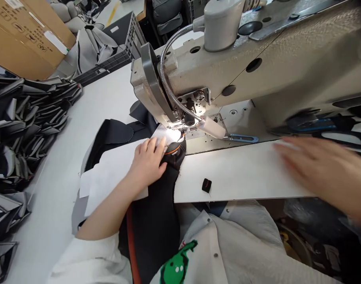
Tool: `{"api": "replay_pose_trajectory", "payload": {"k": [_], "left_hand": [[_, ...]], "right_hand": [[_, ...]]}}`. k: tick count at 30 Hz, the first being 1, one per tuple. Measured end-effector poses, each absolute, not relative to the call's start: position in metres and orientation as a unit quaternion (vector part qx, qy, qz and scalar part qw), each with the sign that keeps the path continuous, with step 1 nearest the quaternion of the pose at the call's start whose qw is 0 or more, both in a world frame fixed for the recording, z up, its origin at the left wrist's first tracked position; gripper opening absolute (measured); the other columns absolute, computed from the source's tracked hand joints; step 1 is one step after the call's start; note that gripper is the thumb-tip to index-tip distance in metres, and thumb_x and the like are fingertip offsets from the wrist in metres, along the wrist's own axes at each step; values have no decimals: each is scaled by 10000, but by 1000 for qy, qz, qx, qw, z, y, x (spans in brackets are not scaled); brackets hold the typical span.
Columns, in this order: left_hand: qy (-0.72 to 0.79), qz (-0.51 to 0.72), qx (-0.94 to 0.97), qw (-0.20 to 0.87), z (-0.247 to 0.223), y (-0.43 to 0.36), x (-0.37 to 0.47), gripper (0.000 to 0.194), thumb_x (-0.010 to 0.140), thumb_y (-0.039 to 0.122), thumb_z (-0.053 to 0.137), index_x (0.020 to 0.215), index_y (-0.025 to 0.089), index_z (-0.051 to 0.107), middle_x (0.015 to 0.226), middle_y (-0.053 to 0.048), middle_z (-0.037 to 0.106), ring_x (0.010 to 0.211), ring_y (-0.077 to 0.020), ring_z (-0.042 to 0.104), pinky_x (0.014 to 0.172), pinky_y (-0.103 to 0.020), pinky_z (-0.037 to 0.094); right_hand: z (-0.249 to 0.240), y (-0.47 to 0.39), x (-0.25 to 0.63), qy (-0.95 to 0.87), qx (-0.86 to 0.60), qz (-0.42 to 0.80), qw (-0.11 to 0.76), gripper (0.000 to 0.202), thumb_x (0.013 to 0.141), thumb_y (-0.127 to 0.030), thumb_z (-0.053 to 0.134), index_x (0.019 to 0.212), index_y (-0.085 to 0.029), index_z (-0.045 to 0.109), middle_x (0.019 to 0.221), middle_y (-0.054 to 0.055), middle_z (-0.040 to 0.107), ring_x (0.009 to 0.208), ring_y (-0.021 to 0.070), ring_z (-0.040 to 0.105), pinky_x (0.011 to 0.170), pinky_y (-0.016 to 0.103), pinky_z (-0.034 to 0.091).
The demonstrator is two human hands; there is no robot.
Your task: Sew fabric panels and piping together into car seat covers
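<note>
My left hand (pixel 147 163) lies flat with its fingers stretched out on a black fabric piece (pixel 159 221) and a white sheet (pixel 121 157) near the needle of a sewing machine (pixel 189 106). Orange stitching runs along the black part beside the fingertips, and a patch of grey mesh fabric (pixel 164 134) sits under the lamp light. Over the right side of the table, my right hand (pixel 322 173) is smeared by motion; its fingers cannot be made out clearly. Nearest to it are dark-handled scissors (pixel 346 136).
A small black piece (pixel 206 185) rests on the white table edge. Blue thread snips (pixel 242 138) lie by the machine bed. Stacked fabric pieces (pixel 20 126) fill the left side. Behind stand a grey crate (pixel 121 51) and a cardboard box (pixel 26 39).
</note>
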State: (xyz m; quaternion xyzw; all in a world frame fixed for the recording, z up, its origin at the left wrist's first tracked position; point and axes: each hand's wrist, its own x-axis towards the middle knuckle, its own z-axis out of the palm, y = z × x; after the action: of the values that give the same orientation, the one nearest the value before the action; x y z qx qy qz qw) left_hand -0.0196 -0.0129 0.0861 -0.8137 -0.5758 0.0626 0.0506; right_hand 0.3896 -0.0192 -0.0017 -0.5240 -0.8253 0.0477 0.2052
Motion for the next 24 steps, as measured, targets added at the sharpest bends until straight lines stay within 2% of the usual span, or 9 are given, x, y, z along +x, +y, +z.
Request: {"api": "replay_pose_trajectory", "payload": {"k": [2,4,7,10,13,17,19,22,24], "left_hand": [[-599,110,-793,1,85,3,-26,669,750,300,600,1360,144,372,1258,-186,511,1133,-351,505,915,-469,422],[-591,107,-798,-49,85,14,-27,504,783,348,559,1250,176,475,1139,-128,584,1051,-299,560,861,-402,453],[-583,106,-802,-75,86,19,-17,228,828,382,498,965,217,578,914,-53,648,863,-237,621,704,-320,466],[-575,152,-803,-37,85,18,-5,154,823,329,479,855,217,579,773,-41,649,695,-221,621,570,-297,417],[-559,162,-812,-40,83,20,1,199,803,298,476,951,233,593,825,-39,672,721,-226,634,570,-294,415],[-557,130,-816,-90,78,29,6,535,757,283,508,1289,279,449,1102,-42,657,903,-248,641,678,-307,468],[-568,134,-805,-106,77,33,11,559,755,273,500,1309,284,429,1119,-47,656,917,-258,643,701,-320,478],[-603,147,-775,-120,76,36,17,456,770,294,485,1225,273,488,977,-46,695,829,-273,657,655,-334,483],[-610,142,-770,-123,74,36,18,431,779,296,476,1208,269,501,972,-47,698,832,-278,658,660,-340,486]], "right_hand": [[3,-16,332,-909,-346,-7,232,444,943,-181,256,1231,-174,594,1275,152,569,1170,248,529,920,441,459],[4,-9,271,-940,-247,-23,232,436,908,-60,286,1232,-144,566,1276,139,568,1181,239,525,912,436,496],[0,5,195,-955,-148,-41,255,338,928,-108,362,1188,-46,570,1223,200,582,1183,263,524,977,444,458],[-10,12,153,-950,-173,-64,251,328,927,-181,407,1083,30,604,1061,240,639,1040,295,609,944,447,473],[-18,8,143,-948,-198,-82,237,330,915,-188,419,1072,35,605,1025,250,648,983,298,631,906,452,488],[-21,0,150,-942,-211,-87,247,329,887,-137,409,1092,41,596,1050,242,641,1037,299,604,951,451,453],[-20,-1,153,-943,-206,-78,248,335,877,-96,388,1104,47,588,1047,242,637,1021,289,604,954,447,447],[-18,1,155,-946,-202,-60,245,355,877,-65,354,1136,53,568,1054,246,625,981,272,604,935,435,455],[-18,3,155,-948,-199,-53,244,359,881,-63,344,1140,45,569,1065,236,621,974,266,599,937,422,455]]}}
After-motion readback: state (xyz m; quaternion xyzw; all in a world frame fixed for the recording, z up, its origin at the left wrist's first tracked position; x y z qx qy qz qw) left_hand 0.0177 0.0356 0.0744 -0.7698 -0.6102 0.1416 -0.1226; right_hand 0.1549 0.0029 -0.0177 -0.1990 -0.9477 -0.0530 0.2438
